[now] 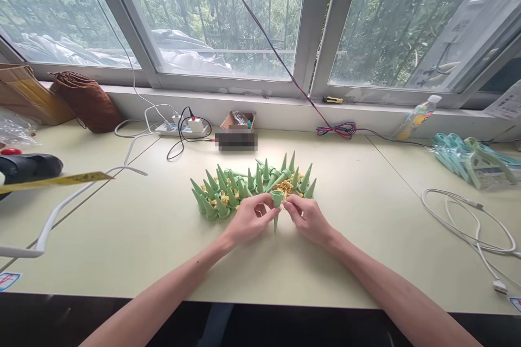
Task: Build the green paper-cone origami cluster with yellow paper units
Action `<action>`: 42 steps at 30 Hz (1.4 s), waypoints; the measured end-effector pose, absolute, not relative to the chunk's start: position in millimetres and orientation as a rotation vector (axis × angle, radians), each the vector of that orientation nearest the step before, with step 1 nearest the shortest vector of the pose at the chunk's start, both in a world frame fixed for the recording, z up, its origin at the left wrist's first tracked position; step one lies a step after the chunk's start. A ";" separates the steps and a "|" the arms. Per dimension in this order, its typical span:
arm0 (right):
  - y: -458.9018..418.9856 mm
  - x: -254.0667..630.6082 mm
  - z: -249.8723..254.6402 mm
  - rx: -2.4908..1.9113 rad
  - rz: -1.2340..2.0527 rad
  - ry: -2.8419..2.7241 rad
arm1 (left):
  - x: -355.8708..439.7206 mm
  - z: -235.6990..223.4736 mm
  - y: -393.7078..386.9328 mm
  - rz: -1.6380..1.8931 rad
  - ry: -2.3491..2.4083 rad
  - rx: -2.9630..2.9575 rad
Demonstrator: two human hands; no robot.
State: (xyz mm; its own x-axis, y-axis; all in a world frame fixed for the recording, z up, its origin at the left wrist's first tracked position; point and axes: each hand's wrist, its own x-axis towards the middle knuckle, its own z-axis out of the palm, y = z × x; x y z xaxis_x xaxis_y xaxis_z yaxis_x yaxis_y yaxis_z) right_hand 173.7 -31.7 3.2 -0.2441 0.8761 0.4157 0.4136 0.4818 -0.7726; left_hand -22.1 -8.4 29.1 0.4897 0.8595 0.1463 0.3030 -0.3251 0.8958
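Windows (pixel 228 21) span the background as you work at a pale yellow-green bench (pixel 366 184), both forearms reaching in from its near edge. A cardboard box (pixel 24 92) stands at the far left, beside a brown drawstring bag (pixel 85 100). Toward the right end lies a wrapped bundle of pale green plastic items (pixel 474 160). In front of you spreads a cluster of green spikes (pixel 251 180), many standing points up, some lying tilted, just beyond your hands.

Your left hand (pixel 253 218) grasps one green spike (pixel 277 199) between thumb and fingers, gripping it near its wide, ribbed cup. The spike is upright, cup on top and point down, to the right of the left hand's palm and between your two hands; whether its tip touches the bench, you cannot tell. Your right hand (pixel 306 218) has thumb and fingertips drawn together just beside the cup; whether they pinch anything is too small to tell. Smallest of all, a heap of yellow pieces (pixel 285 188) lies among the standing spikes, just beyond the held one.
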 end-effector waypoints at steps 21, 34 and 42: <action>-34.8 171.8 6.1 -1.057 0.715 -1.763 | -20.1 21.8 -9.1 1.016 1.070 2.094; -32.2 172.8 4.1 -1.025 0.616 -1.847 | -22.1 24.7 -1.6 0.616 0.894 1.324; -32.8 173.5 4.3 -1.009 0.707 -1.812 | -23.1 24.6 -1.0 0.559 0.768 1.216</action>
